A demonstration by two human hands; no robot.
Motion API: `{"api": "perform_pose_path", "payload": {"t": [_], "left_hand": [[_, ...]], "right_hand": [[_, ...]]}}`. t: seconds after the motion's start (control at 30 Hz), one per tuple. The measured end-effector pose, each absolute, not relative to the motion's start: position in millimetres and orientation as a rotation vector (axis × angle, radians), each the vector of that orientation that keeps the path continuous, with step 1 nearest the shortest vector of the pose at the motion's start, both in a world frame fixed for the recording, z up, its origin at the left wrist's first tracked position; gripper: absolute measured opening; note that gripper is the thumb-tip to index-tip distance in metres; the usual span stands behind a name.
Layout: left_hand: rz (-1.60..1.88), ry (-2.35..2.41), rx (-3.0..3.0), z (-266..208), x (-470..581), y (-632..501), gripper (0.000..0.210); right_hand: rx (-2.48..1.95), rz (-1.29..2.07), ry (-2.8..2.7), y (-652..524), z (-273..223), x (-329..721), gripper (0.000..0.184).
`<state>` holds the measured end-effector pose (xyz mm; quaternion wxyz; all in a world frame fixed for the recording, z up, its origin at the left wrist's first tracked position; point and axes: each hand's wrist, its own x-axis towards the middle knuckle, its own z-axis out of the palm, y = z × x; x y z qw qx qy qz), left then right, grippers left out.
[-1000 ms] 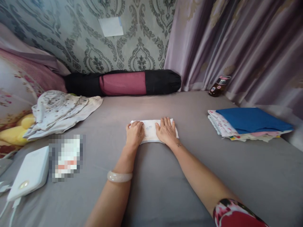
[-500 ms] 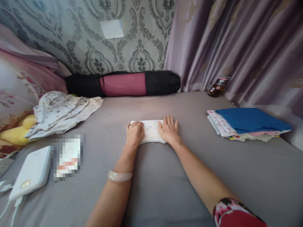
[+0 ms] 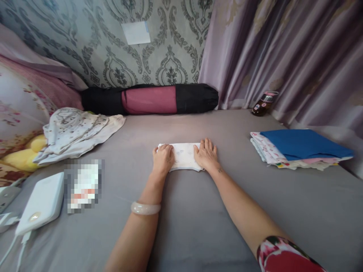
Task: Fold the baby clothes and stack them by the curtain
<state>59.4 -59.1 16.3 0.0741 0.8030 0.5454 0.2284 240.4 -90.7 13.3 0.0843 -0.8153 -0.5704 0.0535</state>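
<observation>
left hand (image 3: 163,158) and right hand (image 3: 207,154) at either end of a folded white cloth (image 3: 185,155)

the white cloth lies flat on the grey sheet (image 3: 195,219), in the middle of the bed, its long side running across between the two hands. faint bluish marks show on its upper face, and a pale blue trim runs along the near edge. the left hand sits over the left end with its fingers bent and drawn together – whether they pinch the fabric or only press on it, i cannot tell. the right hand is spread over the right end, fingers straight and pointing away, thumb set apart, palm down; it grasps nothing. a pale bangle (image 3: 146,208) circles the left forearm, and a red floral sleeve (image 3: 286,257) shows on the right arm.

well off to the right is a stack of folded fabrics (image 3: 303,143) with a blue piece on top, and beyond it a dark bottle (image 3: 262,105) near the curtain (image 3: 297,56). a black and pink roll (image 3: 149,99) lies along the patterned wall (image 3: 170,37). on the left are loose printed cloths (image 3: 73,132) beside a yellow plush item (image 3: 22,158) – nearer, a white device (image 3: 42,202) with a cable plugged in, next to a pixelated object (image 3: 85,185).
</observation>
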Motion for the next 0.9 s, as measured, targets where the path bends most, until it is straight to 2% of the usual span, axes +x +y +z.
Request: {"api": "perform_pose_path", "payload": {"t": [0.23,0.37,0.53,0.7,0.9], "left_hand": [[0.701,1.650,2.324,19,56,-58,0.030],[0.776,1.825,2.207,18,45,-52,0.033],[0.745,2.206,1.954,23,28,-47,0.036],[0.644,2.333,1.824,23,20,-45,0.038],[0.601,2.258,1.860,17,13,-41,0.040]], "right_hand": [[-2.381,0.299,-1.654,-87,14,246,0.062],[-2.257,0.423,-1.489,-81,21,268,0.058],[-2.257,0.555,-1.215,-85,31,312,0.037],[-2.328,0.633,-1.249,-99,31,334,0.030],[-2.411,0.595,-1.355,-98,27,332,0.029]]}}
